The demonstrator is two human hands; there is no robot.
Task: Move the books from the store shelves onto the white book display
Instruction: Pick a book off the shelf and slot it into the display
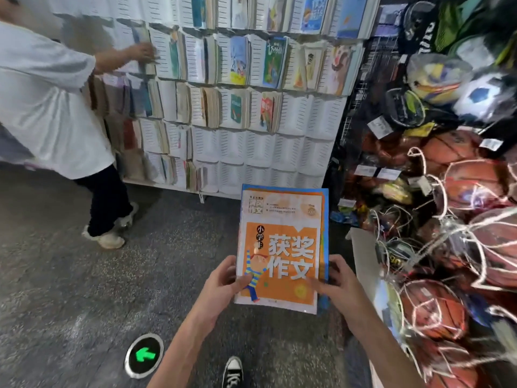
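Task in progress. The left hand (223, 278) and right hand (335, 278) each grasp a lower side edge of a small stack of books (279, 245), thumbs on the orange cover, carried flat above the floor (70, 275) and well short of the white book display (293, 152). The upper and left pockets of the display already hold books; most pockets at lower right appear vacant, so the carried stack is judged not yet placed. A second person (42, 102) reaches a hand into an upper-left pocket. To the right, netted basketballs (475, 233) and other balls hang on a dark rack. The store shelves are out of view, so how many books are left cannot be told.
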